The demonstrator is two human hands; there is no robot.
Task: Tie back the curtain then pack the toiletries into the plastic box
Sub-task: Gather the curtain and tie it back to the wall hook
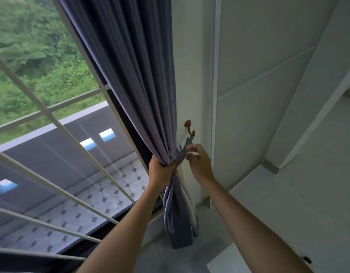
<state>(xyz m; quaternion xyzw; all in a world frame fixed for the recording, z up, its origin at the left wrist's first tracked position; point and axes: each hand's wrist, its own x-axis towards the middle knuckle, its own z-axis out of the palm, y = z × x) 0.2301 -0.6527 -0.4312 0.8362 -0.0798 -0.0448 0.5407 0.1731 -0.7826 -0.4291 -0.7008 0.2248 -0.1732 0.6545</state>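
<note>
A grey-purple curtain (134,79) hangs gathered at the right side of the window. My left hand (160,170) grips the bunched curtain at its narrowest part. A matching fabric tieback (183,154) runs from the bunch up to a brown wall hook (189,129). My right hand (199,164) is just right of the tieback, below the hook, with fingers curled and fingertips at the strap. Whether they pinch the strap is unclear. No toiletries or plastic box are in view.
White window bars (50,113) cross the glass on the left, with a tiled balcony and green trees beyond. A white wall (249,75) fills the right. A white surface corner (229,261) sits at the lower right.
</note>
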